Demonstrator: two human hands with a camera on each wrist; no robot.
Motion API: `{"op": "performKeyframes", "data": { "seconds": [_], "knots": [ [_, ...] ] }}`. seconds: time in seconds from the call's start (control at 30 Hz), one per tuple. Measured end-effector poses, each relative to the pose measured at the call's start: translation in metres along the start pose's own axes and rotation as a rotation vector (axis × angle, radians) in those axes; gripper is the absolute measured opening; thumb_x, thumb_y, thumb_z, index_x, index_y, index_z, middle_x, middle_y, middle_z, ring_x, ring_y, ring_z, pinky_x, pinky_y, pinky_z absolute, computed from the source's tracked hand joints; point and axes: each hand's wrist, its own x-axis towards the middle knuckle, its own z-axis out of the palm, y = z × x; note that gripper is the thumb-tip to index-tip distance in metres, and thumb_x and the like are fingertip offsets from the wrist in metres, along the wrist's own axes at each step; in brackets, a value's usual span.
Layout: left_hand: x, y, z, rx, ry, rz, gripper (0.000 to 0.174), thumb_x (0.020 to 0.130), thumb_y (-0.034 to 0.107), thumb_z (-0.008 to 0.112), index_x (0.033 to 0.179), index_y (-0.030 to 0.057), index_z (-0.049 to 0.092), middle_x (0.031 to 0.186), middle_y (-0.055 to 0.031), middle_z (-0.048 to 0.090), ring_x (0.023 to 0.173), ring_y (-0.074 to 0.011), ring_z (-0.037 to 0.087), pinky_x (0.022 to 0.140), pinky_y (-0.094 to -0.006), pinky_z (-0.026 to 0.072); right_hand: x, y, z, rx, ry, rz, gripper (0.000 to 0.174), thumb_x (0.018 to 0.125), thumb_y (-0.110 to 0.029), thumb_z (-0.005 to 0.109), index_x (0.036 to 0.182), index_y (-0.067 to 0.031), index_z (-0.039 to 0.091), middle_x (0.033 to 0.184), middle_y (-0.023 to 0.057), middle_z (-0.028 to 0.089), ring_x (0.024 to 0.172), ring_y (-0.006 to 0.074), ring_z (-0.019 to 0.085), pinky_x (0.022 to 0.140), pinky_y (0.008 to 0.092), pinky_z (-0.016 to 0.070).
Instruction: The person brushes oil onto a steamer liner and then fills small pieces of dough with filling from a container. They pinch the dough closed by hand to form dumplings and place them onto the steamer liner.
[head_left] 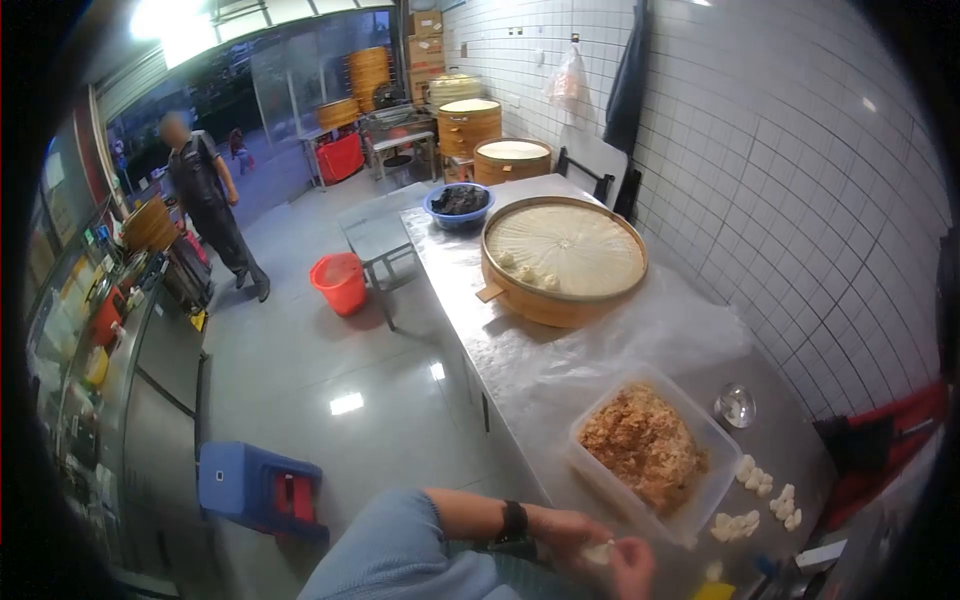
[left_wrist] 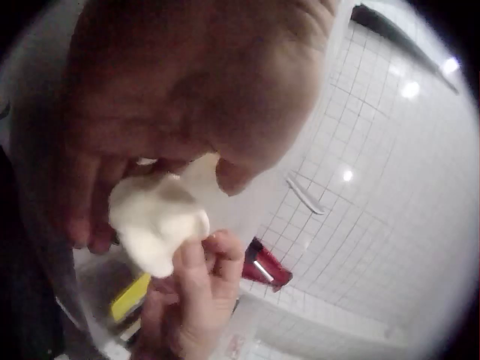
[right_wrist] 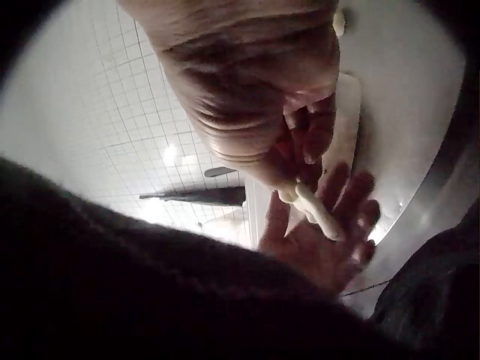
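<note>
A pale, thin piece of dough [left_wrist: 154,225] lies between the two hands, its edge ruffled. My left hand [head_left: 570,530] cups it from beneath; in the right wrist view the left hand's [right_wrist: 322,251] fingers are loosely bent, with the palm facing up. The fingers of my right hand [head_left: 632,568] pinch the dough's edge, as the left wrist view shows with the right hand [left_wrist: 196,296] below the left hand [left_wrist: 195,82]. Seen from the right wrist, the dough [right_wrist: 315,210] hangs at the right hand's [right_wrist: 255,82] fingertips. The dough's underside is partly hidden.
A clear tub [head_left: 590,455] of brownish filling stands on the metal table [head_left: 465,320], with dough pieces [head_left: 735,526] and a small metal bowl [head_left: 736,405] to its right. Farther back are a bamboo steamer [head_left: 560,245] holding several buns and a blue basin [head_left: 459,202]. A person [head_left: 205,195] stands far left.
</note>
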Motion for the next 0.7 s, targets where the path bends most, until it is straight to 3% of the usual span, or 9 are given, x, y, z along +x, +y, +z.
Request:
{"op": "performKeyframes", "data": {
  "seconds": [0.07,0.13,0.23,0.37,0.43,0.53,0.63,0.7],
  "knots": [
    [-0.009,0.007,0.002,0.108,-0.045,0.108,0.039,0.097,0.037,0.048,0.119,0.0043,0.055,0.091,-0.0051,0.062,0.080,-0.0147,0.062,0.067,-0.0286,0.0536,0.003,-0.006,0.004,0.014,-0.026,0.001,0.017,0.090,-0.013,0.062,0.101,-0.0002,0.059,0.090,0.0074,0.062,0.085,0.0144,0.058,0.075,0.0285,0.0470],
    [-0.021,0.030,0.014,0.057,0.215,-0.183,0.040,0.096,0.037,0.049,0.114,0.0021,0.059,0.092,-0.0047,0.063,0.081,-0.0133,0.063,0.067,-0.0266,0.0547,0.001,-0.011,0.006,0.024,-0.036,0.010,0.019,0.090,-0.014,0.061,0.104,-0.0005,0.059,0.091,0.0081,0.062,0.086,0.0149,0.059,0.076,0.0291,0.0473],
    [-0.024,0.033,0.010,0.160,0.333,-0.181,0.042,0.096,0.038,0.050,0.110,0.0006,0.062,0.092,-0.0055,0.064,0.078,-0.0137,0.063,0.066,-0.0273,0.0548,0.007,-0.017,0.017,-0.020,-0.059,-0.052,0.024,0.091,-0.016,0.061,0.109,-0.0010,0.059,0.095,0.0082,0.063,0.088,0.0154,0.059,0.076,0.0297,0.0478],
    [-0.030,0.047,0.017,0.338,0.343,-0.062,0.041,0.094,0.040,0.053,0.103,0.0008,0.063,0.089,-0.0042,0.063,0.076,-0.0129,0.063,0.064,-0.0270,0.0543,0.013,-0.015,0.012,-0.038,-0.089,-0.059,0.021,0.092,-0.017,0.061,0.104,0.0000,0.061,0.090,0.0055,0.063,0.082,0.0131,0.058,0.073,0.0275,0.0474],
    [-0.040,0.070,0.038,0.133,0.402,-0.074,0.041,0.094,0.040,0.053,0.098,0.0002,0.063,0.086,-0.0036,0.063,0.075,-0.0120,0.062,0.062,-0.0266,0.0537,0.024,-0.022,0.014,-0.007,-0.108,-0.086,0.020,0.091,-0.017,0.061,0.101,0.0004,0.062,0.088,0.0041,0.062,0.081,0.0119,0.057,0.071,0.0266,0.0472],
    [-0.040,0.068,0.027,0.204,0.262,-0.036,0.042,0.094,0.041,0.054,0.098,0.0004,0.063,0.084,-0.0029,0.062,0.073,-0.0110,0.061,0.062,-0.0257,0.0531,0.013,-0.044,0.011,0.072,-0.074,-0.031,0.017,0.091,-0.016,0.061,0.096,0.0001,0.063,0.082,0.0013,0.060,0.075,0.0090,0.055,0.065,0.0240,0.0458],
    [-0.045,0.081,0.036,0.247,0.309,0.006,0.042,0.093,0.042,0.055,0.097,0.0007,0.063,0.084,-0.0024,0.062,0.072,-0.0104,0.061,0.062,-0.0248,0.0528,0.020,-0.045,0.012,0.087,-0.128,-0.083,0.016,0.091,-0.016,0.061,0.096,-0.0007,0.063,0.082,-0.0003,0.059,0.072,0.0076,0.054,0.061,0.0225,0.0445],
    [-0.046,0.083,0.034,0.325,0.328,0.049,0.042,0.093,0.041,0.054,0.099,0.0002,0.063,0.082,-0.0008,0.062,0.075,-0.0113,0.061,0.066,-0.0261,0.0522,0.026,-0.033,0.011,0.008,-0.065,-0.128,0.013,0.091,-0.015,0.062,0.094,-0.0024,0.063,0.082,-0.0018,0.058,0.072,0.0059,0.053,0.060,0.0200,0.0431]
  ]
}}
